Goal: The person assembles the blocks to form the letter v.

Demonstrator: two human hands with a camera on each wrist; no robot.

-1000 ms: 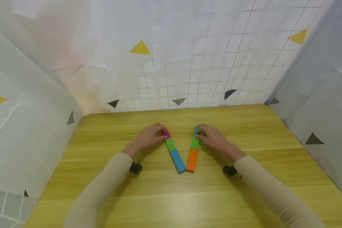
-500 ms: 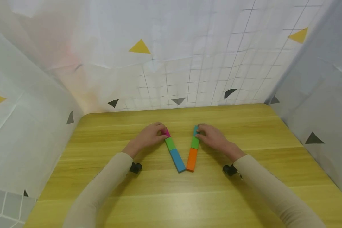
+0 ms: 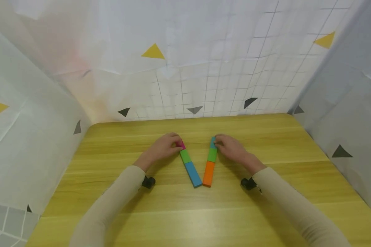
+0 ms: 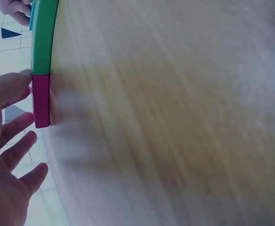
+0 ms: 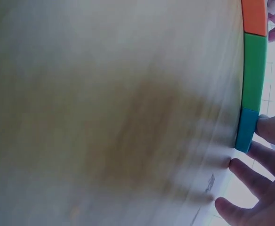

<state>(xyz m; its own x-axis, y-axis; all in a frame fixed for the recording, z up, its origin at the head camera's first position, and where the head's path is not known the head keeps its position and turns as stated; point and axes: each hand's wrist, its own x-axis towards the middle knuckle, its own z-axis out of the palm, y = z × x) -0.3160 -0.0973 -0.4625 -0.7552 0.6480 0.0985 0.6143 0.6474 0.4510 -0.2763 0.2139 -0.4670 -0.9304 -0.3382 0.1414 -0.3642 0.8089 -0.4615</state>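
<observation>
Two rows of coloured blocks form a V on the table, apart at the far end and meeting or nearly so at the near end. The left row has a magenta block (image 3: 182, 144), a green block (image 3: 185, 156) and a longer blue block (image 3: 193, 174). In the right row lie a small blue block (image 3: 213, 141), a green block (image 3: 212, 155) and an orange block (image 3: 208, 174). My left hand (image 3: 164, 147) pinches the magenta block (image 4: 42, 101) with thumb and forefinger, other fingers spread. Likewise my right hand (image 3: 231, 148) pinches the small blue block (image 5: 246, 130).
The wooden table (image 3: 185, 219) extends around the blocks. Behind it hangs a white sheet (image 3: 188, 79) with grid lines and triangle marks. More sheeting (image 3: 34, 137) closes off the left side, and a grey-white sheet (image 3: 346, 103) the right.
The blocks and both hands have stayed nearly in place. My right thumb has shifted slightly away from the green block, along the small blue one.
</observation>
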